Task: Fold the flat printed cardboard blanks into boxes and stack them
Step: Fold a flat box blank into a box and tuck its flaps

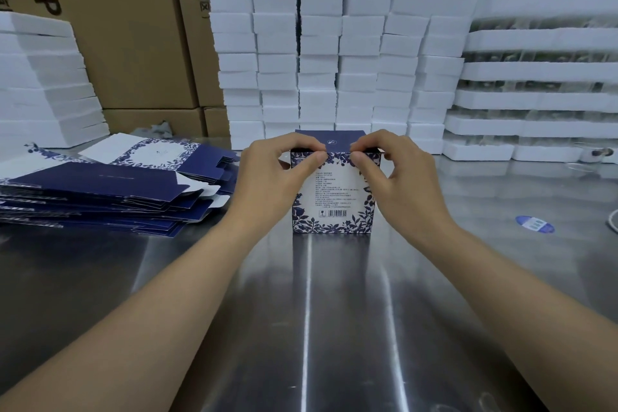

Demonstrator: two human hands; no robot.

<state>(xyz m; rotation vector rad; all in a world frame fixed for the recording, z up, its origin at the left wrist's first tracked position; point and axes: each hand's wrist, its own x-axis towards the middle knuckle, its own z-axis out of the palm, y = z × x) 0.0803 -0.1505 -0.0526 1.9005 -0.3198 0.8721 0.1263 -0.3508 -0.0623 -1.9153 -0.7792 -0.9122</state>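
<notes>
One box (332,197) is nearly done: my left hand (267,170) and right hand (401,177) pinch its lid (329,140); many blanks (100,191) wait.

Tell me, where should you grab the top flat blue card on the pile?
Probably pinch the top blank by its right edge, coming from the right: its flaps stick out past the pile there, so fingers can slip underneath.

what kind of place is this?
Likely a packaging workshop or warehouse: stacked white foam blocks, brown shipping cartons, and a pile of flat printed blanks on a steel table.
</notes>
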